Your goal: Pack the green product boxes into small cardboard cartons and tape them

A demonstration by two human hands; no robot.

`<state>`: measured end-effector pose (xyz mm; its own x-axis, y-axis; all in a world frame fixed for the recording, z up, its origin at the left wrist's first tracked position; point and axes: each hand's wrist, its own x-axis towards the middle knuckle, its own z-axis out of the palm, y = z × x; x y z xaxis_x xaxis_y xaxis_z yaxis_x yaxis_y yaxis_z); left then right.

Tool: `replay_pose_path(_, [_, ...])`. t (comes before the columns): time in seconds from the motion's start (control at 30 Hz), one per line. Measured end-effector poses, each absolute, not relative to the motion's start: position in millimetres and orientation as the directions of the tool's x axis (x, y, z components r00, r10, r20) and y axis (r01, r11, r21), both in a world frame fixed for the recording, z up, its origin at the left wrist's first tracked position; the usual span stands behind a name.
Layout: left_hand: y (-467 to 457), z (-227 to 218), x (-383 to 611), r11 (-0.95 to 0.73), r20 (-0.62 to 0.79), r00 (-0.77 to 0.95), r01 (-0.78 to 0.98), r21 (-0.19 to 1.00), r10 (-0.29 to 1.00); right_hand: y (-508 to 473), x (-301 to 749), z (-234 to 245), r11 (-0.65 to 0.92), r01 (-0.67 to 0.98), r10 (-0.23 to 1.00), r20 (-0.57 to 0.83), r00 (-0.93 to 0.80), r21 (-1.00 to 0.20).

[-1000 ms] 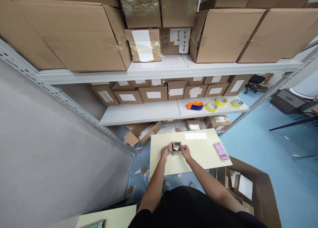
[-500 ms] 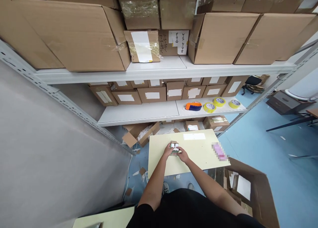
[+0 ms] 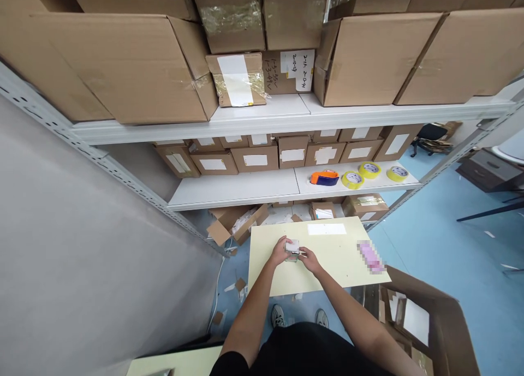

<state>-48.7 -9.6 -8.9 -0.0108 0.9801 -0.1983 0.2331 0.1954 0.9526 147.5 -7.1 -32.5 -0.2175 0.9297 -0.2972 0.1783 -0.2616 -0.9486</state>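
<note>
A small box with a white top (image 3: pixel 292 246) is between my hands, over the pale yellow tabletop (image 3: pixel 270 282). My left hand (image 3: pixel 280 251) grips it from the left, with fingers over its far edge. At the box's right side, my right hand (image 3: pixel 310 259) has its fingers bent in and pressed against the lower edge. Something greenish and clear shows just beneath the box; what it is cannot be made out. A white paper strip (image 3: pixel 326 229) lies on the tabletop behind, and a blurred pink item (image 3: pixel 371 257) rests at its right end.
Behind the table, a shelf (image 3: pixel 237 189) carries small labelled cartons (image 3: pixel 255 160), yellow tape rolls (image 3: pixel 352 180) and an orange-and-blue tape dispenser (image 3: pixel 325 178). A large carton (image 3: pixel 450 316) stands at the right. An open carton (image 3: pixel 237 223) sits low at the left.
The box's top now shows plain white instead of white with dark marks. My left hand has shifted over its far edge. The view has moved slightly.
</note>
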Motion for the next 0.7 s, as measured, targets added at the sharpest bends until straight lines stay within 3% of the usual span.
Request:
replay_pose_path(0.47, [-22.9,-9.5,-41.6,0.176,-0.179,-0.034,0.445,0.878,0.983,-5.2,142.3,-54.9,-0.194,0.236,0.975,-0.214,-0.058,-0.952])
replay_pose_path(0.7, [-31.3,-19.8,-47.2,0.108,-0.118,-0.009,0.484,0.868,0.993,-5.7,136.4,-75.0,-0.306,0.279,0.95,-0.313,0.02,-0.91])
